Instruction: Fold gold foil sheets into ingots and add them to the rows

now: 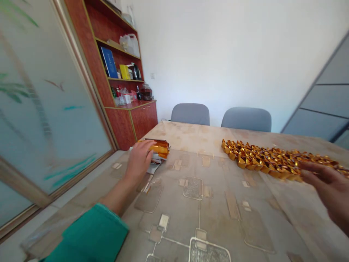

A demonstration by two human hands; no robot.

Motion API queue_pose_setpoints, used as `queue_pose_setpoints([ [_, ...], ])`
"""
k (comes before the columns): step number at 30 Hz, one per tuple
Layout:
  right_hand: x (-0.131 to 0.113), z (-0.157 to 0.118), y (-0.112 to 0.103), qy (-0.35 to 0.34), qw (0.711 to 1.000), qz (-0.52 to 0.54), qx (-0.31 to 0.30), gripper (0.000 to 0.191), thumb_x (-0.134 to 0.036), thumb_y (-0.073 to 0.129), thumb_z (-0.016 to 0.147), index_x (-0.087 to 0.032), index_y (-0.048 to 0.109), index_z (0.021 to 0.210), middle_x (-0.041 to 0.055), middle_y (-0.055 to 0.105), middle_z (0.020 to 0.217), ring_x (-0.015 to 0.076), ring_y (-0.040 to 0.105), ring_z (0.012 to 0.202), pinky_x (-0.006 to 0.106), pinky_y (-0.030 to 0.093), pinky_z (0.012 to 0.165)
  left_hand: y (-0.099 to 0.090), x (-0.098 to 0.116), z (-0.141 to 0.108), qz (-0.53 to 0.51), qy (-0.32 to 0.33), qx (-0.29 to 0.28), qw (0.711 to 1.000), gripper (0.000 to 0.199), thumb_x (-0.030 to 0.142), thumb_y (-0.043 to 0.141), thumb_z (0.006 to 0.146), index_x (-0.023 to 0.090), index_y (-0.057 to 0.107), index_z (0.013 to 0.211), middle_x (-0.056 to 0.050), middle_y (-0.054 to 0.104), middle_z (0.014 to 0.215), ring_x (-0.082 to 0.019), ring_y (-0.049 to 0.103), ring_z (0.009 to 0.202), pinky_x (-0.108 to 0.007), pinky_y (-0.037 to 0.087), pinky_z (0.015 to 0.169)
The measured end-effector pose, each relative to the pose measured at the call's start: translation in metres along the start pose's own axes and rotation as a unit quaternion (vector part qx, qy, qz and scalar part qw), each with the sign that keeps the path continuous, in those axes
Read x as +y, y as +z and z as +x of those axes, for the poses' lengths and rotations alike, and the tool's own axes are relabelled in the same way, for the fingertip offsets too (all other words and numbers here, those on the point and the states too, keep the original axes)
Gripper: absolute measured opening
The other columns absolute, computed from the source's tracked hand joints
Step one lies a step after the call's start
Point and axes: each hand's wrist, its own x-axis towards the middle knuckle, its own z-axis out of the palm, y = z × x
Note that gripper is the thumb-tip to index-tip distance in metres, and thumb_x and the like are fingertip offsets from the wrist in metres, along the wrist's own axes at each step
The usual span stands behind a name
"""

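A gold foil piece (160, 148) is being held by the left hand (139, 160), while the right hand (327, 185) is being kept open beside the foil ingots (272, 160).

Nothing legible (blue book (109, 62) too blurry)

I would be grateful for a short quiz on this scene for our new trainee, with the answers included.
1. Multiple choice: what do the fingers of the left hand touch? A) a grey chair B) the folded gold foil C) the electric kettle
2. True or false: the gold paper ingots are heaped inside a basket.
3. Short answer: what colour is the sleeve on the left arm?

Key: 1. B. 2. False: they lie directly on the patterned tabletop. 3. Green.
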Motion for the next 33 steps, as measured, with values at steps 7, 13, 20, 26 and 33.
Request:
queue_pose_setpoints([
  [7, -0.122, -0.085, 0.053, -0.127, 0.936, 0.258, -0.203, 0.031, -0.049, 0.064, 0.078, -0.023, 0.071, 0.093, 0.0067, 0.072, 0.087, 0.0226, 0.064, 0.073, 0.033, 0.053, 0.065, 0.003, -0.066, -0.001, 0.068, -0.039, -0.046, 0.996, 0.037, 0.014, 0.042, 0.091, 0.025, 0.069, 0.113, -0.012, 0.067, 0.129, -0.035, 0.050, 0.131, -0.070, 0.013, 0.110],
  [13, -0.111, -0.107, 0.067, -0.124, 0.931, 0.240, -0.247, 0.026, -0.045, 0.062, 0.079, -0.023, 0.073, 0.086, 0.0050, 0.072, 0.078, 0.0232, 0.066, 0.069, 0.034, 0.055, 0.062, -0.006, -0.071, 0.001, 0.078, -0.049, -0.060, 0.994, 0.032, 0.017, 0.044, 0.093, 0.020, 0.076, 0.086, -0.005, 0.076, 0.106, -0.033, 0.059, 0.119, -0.062, 0.014, 0.112],
  [20, -0.106, -0.104, 0.066, -0.106, 0.929, 0.242, -0.260, 0.025, -0.047, 0.064, 0.076, -0.026, 0.075, 0.083, 0.0049, 0.075, 0.082, 0.0272, 0.070, 0.077, 0.036, 0.058, 0.066, -0.021, -0.056, 0.004, 0.083, -0.046, -0.013, 0.995, 0.016, 0.017, 0.063, 0.082, 0.026, 0.075, 0.076, -0.006, 0.077, 0.097, -0.032, 0.063, 0.111, -0.061, 0.023, 0.110],
  [26, -0.109, -0.096, 0.060, -0.081, 0.914, 0.265, -0.297, 0.034, -0.058, 0.070, 0.073, -0.026, 0.076, 0.082, 0.0058, 0.076, 0.083, 0.0281, 0.070, 0.077, 0.038, 0.060, 0.066, -0.029, -0.033, 0.005, 0.052, -0.011, 0.056, 0.997, 0.023, 0.020, 0.051, 0.090, 0.024, 0.074, 0.092, -0.007, 0.075, 0.111, -0.027, 0.061, 0.115, -0.049, 0.028, 0.113],
  [33, -0.115, -0.103, 0.048, 0.001, 0.854, 0.333, -0.400, 0.060, -0.062, 0.062, 0.084, -0.024, 0.061, 0.130, 0.0152, 0.068, 0.126, 0.0330, 0.064, 0.115, 0.051, 0.052, 0.095, -0.024, 0.053, -0.036, -0.249, 0.154, 0.012, 0.956, 0.032, 0.017, 0.050, 0.091, 0.029, 0.075, 0.075, -0.004, 0.076, 0.109, -0.024, 0.063, 0.112, -0.047, 0.031, 0.114],
])
